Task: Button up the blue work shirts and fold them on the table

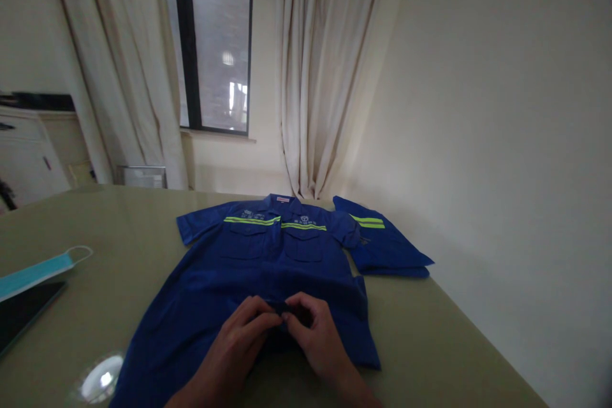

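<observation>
A blue short-sleeved shirt [258, 274] with yellow-green reflective stripes lies front side up on the table, its collar away from me. My left hand [239, 338] pinches the shirt's front near the lower middle. Close beside it, my right hand [313, 331] pinches the same stretch of cloth, thumb and forefinger together. The cloth is slightly raised between my fingertips, and any button there is too dark to make out. The lower hem is partly hidden behind my hands and wrists.
A folded blue garment [387, 245] with a reflective stripe lies right of the shirt. On the table's [119, 223] left are a light-blue face mask [38, 275] and a dark flat device [29, 312]. Curtains [320, 64], a window and a wall stand beyond.
</observation>
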`<state>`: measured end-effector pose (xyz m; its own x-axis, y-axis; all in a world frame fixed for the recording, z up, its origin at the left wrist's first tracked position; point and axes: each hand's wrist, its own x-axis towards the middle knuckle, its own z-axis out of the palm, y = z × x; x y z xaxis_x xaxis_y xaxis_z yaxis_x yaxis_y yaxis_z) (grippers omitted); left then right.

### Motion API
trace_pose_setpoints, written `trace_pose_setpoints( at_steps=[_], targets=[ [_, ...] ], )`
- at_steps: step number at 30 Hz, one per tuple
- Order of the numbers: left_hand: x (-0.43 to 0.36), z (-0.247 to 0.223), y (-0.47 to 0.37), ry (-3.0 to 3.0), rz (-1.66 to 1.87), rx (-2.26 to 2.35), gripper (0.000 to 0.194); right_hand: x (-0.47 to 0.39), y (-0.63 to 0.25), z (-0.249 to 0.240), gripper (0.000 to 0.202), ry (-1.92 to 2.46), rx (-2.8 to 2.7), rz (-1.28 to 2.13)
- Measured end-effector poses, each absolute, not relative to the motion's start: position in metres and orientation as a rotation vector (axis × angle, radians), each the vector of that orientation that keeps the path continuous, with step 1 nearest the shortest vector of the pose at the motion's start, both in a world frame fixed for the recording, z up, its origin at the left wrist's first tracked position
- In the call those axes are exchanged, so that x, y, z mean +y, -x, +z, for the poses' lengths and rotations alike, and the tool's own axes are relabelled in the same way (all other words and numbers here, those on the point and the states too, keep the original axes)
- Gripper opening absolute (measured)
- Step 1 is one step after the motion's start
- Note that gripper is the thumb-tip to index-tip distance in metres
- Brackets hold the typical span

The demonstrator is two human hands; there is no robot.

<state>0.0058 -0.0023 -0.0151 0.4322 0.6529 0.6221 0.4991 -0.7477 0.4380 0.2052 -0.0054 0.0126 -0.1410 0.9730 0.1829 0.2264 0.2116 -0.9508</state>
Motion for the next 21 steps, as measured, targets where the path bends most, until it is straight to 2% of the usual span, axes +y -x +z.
trace_pose_setpoints(
  at_steps=[10,16,21],
  targets=[
    [-0.006,0.015,0.002,-2.988,1.126,0.712,0.023,-0.006,-0.207,0.018,0.016,1.172,-1.6,1.095],
    [-0.007,0.015,0.001,-3.021,1.058,0.755,0.029,-0.004,-0.212,0.017,0.016,1.164,-1.641,1.085],
    [-0.006,0.011,-0.002,-2.933,1.171,0.874,0.033,-0.002,-0.215,0.01,0.019,1.175,-1.598,1.116]
  ],
)
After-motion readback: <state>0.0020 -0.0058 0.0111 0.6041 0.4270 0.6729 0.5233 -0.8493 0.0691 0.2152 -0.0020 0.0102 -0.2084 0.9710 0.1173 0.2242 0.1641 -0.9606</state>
